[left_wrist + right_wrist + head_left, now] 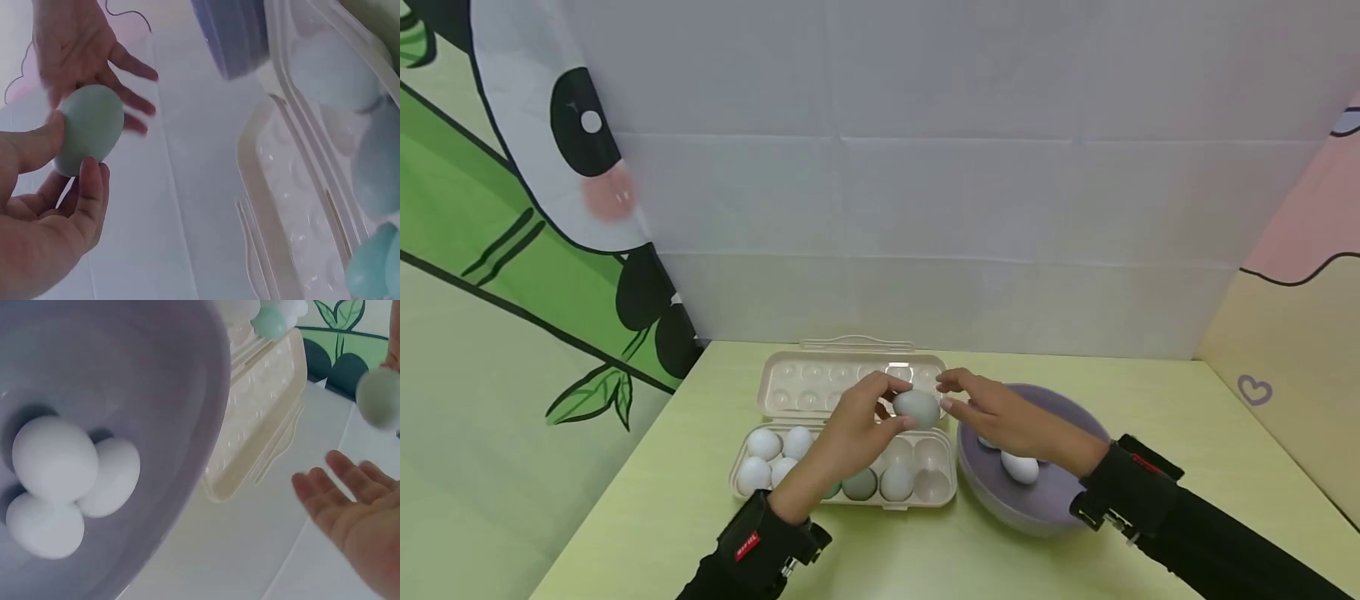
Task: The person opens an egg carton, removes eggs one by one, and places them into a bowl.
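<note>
My left hand (848,427) pinches a pale green egg (917,408) between thumb and fingers, held above the egg carton (895,506). Facing it from the right, my right hand (1003,414) has its fingers spread; in the right wrist view a gap shows between those fingers (350,481) and the egg (380,397). White eggs (763,443) fill the carton's left side, with greenish ones such as a grey-green egg (859,484) nearer the middle. Cups at its right end hold nothing. My left hand hides part of the carton.
Behind the cups, the carton's lid (805,385) lies folded back. To the right stands a purple bowl (1052,504) with 3 white eggs (55,459) in it, partly under my right forearm. A pale wall hanging (955,200) rises behind the yellow-green table (655,517).
</note>
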The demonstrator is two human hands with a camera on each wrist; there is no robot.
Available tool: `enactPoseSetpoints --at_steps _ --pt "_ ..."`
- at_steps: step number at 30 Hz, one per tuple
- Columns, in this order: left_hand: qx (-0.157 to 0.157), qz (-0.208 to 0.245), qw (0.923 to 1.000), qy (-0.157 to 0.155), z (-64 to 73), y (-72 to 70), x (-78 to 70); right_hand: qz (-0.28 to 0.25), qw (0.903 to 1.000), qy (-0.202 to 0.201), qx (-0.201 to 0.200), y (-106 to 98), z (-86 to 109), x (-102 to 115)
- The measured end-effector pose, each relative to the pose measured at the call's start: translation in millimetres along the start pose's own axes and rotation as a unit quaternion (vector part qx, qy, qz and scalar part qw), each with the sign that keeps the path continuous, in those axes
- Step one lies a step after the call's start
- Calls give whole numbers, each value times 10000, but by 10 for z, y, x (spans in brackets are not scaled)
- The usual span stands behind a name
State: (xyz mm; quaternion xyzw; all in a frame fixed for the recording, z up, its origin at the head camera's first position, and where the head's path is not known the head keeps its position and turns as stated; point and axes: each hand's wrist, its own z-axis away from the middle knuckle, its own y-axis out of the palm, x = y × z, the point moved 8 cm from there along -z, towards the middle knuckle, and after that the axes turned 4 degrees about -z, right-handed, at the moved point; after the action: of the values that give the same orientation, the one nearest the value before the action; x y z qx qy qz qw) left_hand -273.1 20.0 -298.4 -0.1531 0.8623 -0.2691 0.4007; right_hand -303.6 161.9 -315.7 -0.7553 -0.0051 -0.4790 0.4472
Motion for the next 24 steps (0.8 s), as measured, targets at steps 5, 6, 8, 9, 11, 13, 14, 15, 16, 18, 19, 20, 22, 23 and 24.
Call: enactPoseSetpoints --at_steps 5,6,8,9,11,13,14,15,16,18,19,20,22,23,24 --pt "-139 659 9969 -395 -3 63 -44 78 9950 -977 -165 126 12 239" --pt "-149 751 9957 -518 2 77 -32 286 9913 -1242 -317 130 22 289" --pt "-163 913 9929 -740 15 100 -9 777 9803 -1681 -681 127 45 373" --pt "-160 1005 9911 -856 23 112 8 988 9738 -1865 -844 123 57 411" --pt "-158 1181 9873 -1051 39 129 36 1285 9641 -2068 -1064 115 67 457" --pt "-169 1318 9833 -1240 53 139 67 1455 9568 -2228 -1172 109 72 491" --pt "-163 1363 9818 -1315 59 144 79 1509 9538 -2311 -1191 108 73 505" --pt "-151 1398 9806 -1368 64 148 89 1534 9521 -2363 -1190 107 74 514" --pt "-135 1438 9796 -1394 66 154 96 1551 9505 -2419 -1185 107 75 519" --pt "-66 1460 9787 -1441 68 169 119 1556 9487 -2494 -1162 105 76 520" --pt "-9 1458 9787 -1446 69 178 126 1568 9486 -2495 -1155 103 75 516" --pt "46 1450 9793 -1413 71 185 128 1562 9486 -2508 -1139 101 74 510" --pt "150 1412 9798 -1410 79 194 149 1568 9488 -2487 -1154 83 69 488" --pt "180 1361 9805 -1409 87 190 158 1586 9498 -2432 -1170 68 65 470" --pt "198 1305 9809 -1426 96 180 172 1592 9505 -2389 -1186 50 63 449"
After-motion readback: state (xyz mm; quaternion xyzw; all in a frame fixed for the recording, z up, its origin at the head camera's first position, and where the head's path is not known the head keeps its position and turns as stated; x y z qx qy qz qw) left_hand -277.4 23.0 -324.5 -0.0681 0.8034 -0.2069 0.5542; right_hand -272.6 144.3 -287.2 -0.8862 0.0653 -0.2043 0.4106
